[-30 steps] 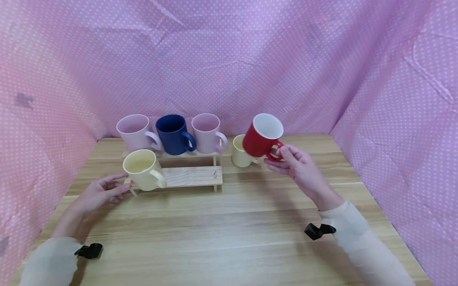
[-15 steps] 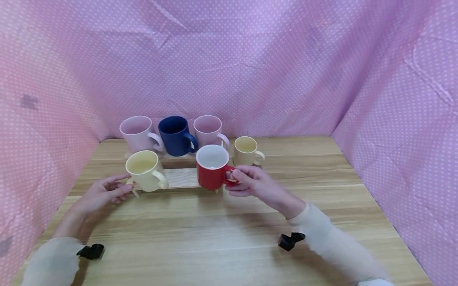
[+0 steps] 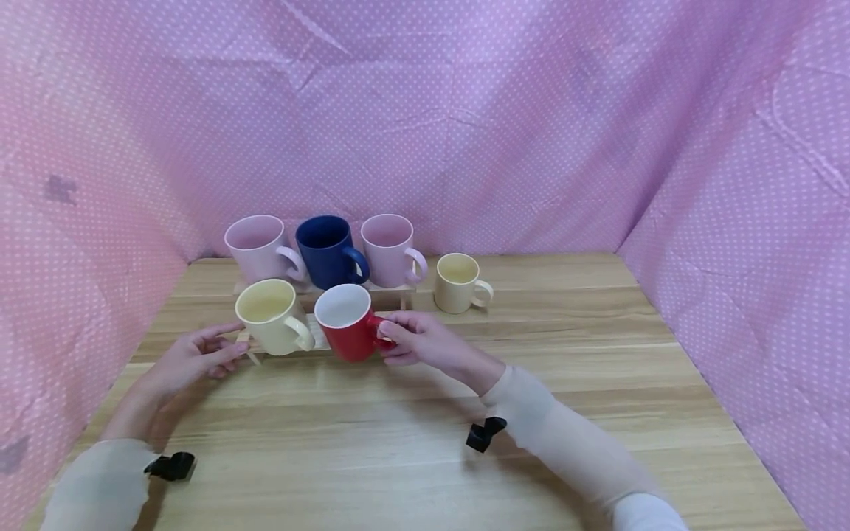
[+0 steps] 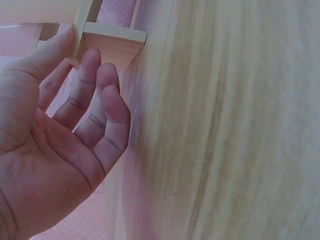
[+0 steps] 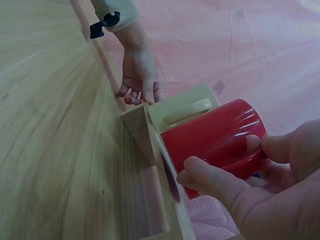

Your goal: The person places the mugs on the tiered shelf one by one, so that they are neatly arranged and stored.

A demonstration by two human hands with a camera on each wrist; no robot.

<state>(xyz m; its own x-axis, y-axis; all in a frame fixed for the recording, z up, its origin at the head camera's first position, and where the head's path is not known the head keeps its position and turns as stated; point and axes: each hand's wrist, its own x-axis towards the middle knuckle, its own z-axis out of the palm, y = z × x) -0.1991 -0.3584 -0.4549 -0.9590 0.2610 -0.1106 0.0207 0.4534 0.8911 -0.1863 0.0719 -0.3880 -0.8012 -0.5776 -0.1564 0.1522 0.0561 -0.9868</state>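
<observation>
In the head view, my right hand pinches the handle of a red mug with a white inside. The mug is tilted slightly at the front of the lower tier of a small wooden stand. Beside it on that tier sits a pale yellow mug, handle to the right. My left hand holds the left end of the stand; in the left wrist view its thumb and forefinger are at the board's edge, other fingers loosely bent. In the right wrist view, the red mug overlaps the yellow one.
On the upper tier stand a pink mug, a dark blue mug and another pink mug. A smaller yellow mug stands on the wooden table to the right. Pink dotted cloth hangs around the table.
My right hand has carried the red mug left and down from above the right side to the stand's lower tier, next to the yellow mug. My left hand stays at the stand's end.
</observation>
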